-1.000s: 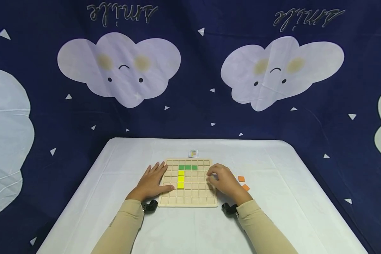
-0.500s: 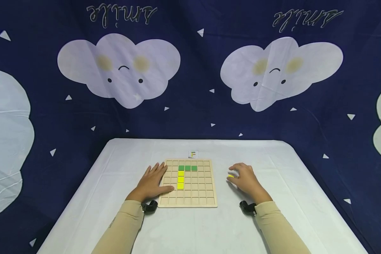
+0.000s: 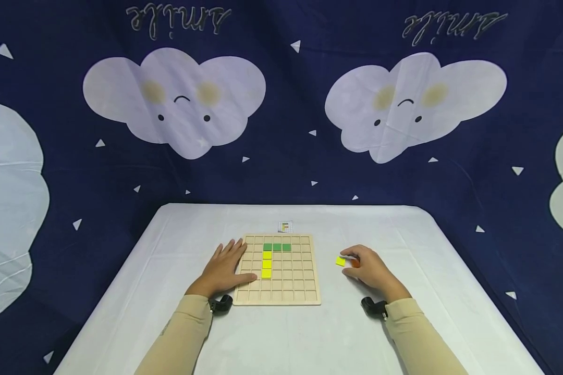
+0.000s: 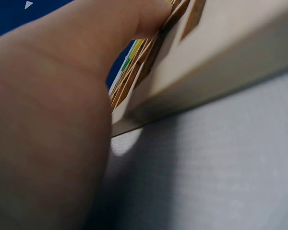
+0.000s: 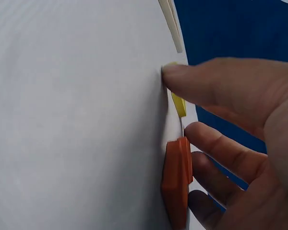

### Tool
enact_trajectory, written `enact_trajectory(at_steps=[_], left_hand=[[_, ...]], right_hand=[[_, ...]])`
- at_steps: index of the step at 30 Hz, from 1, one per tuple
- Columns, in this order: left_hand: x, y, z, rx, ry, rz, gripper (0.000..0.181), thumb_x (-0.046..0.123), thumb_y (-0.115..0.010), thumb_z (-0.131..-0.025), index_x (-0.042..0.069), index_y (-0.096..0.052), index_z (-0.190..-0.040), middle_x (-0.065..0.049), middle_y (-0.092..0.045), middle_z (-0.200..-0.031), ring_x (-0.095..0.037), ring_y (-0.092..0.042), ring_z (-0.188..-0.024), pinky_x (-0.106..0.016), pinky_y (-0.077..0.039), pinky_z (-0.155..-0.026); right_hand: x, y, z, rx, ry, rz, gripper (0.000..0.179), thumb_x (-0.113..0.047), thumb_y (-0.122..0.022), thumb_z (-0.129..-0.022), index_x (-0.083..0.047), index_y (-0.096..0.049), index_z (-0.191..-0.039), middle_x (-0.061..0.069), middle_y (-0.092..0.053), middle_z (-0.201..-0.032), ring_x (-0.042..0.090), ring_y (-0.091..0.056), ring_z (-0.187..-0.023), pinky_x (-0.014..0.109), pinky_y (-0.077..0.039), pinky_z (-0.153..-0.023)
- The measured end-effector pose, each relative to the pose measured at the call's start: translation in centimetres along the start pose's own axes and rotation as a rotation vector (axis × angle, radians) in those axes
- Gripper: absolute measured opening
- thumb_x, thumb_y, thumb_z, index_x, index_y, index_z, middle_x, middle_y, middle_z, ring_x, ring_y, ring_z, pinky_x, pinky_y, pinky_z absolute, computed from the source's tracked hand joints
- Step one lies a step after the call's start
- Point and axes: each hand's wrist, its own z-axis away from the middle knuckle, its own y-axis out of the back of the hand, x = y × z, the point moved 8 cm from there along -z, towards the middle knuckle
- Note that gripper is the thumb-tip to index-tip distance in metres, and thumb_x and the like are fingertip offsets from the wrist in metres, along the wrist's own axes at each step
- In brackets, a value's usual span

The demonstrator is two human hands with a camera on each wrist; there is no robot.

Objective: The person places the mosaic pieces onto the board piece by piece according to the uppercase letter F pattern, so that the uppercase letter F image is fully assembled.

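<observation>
In the head view my left hand (image 3: 224, 265) lies with fingers spread along the left side of a wooden grid board (image 3: 293, 298), its thumb across the board. Three green tiles (image 3: 277, 247) form a row on the board, and yellow tiles (image 3: 267, 264) run down in a column below the left one. My right hand (image 3: 370, 266) hovers right of the board, thumb and fingers bent loosely and apart. A loose yellow tile (image 3: 340, 261) lies at its fingertips. Orange tiles (image 5: 174, 179) rest on the table under the fingers, partly hidden by the hand in the head view.
A small printed card (image 3: 285, 227) with a grid pattern lies behind the board. Everything stands on a white-covered table (image 3: 281, 338), with a dark blue cloud-print cloth (image 3: 291, 177) hanging behind it.
My right hand has moved right from the board's right edge to the loose tiles, uncovering the yellow tile and covering the orange ones. The left hand has stayed in place.
</observation>
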Motion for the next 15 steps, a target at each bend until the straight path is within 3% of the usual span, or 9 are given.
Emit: enact_trajectory(at_steps=[8, 15], left_hand=[[0.1, 0.1, 0.0, -0.009, 0.005, -0.008, 0.111, 0.077, -0.063, -0.086, 0.003, -0.035, -0.164, -0.015, -0.025, -0.171, -0.036, -0.016, -0.158, -0.056, -0.006, -0.126], [0.0, -0.1, -0.1, -0.01, 0.004, -0.016, 0.111, 0.078, -0.062, -0.086, 0.004, -0.034, -0.164, -0.015, -0.024, -0.171, -0.036, -0.015, -0.158, -0.056, -0.005, -0.126]], right_hand=[[-0.2, -0.6, -0.7, 0.04, 0.017, 0.02, 0.024, 0.0, -0.083, -0.088, -0.006, -0.078, -0.111, 0.004, -0.068, -0.108, 0.023, -0.064, -0.096, 0.046, -0.055, -0.087], [-1.2, -1.0, -1.1, 0.038, 0.044, 0.022, 0.014, 0.004, -0.078, -0.09, -0.005, -0.078, -0.1, 0.004, -0.066, -0.098, 0.02, -0.06, -0.088, 0.043, -0.054, -0.081]])
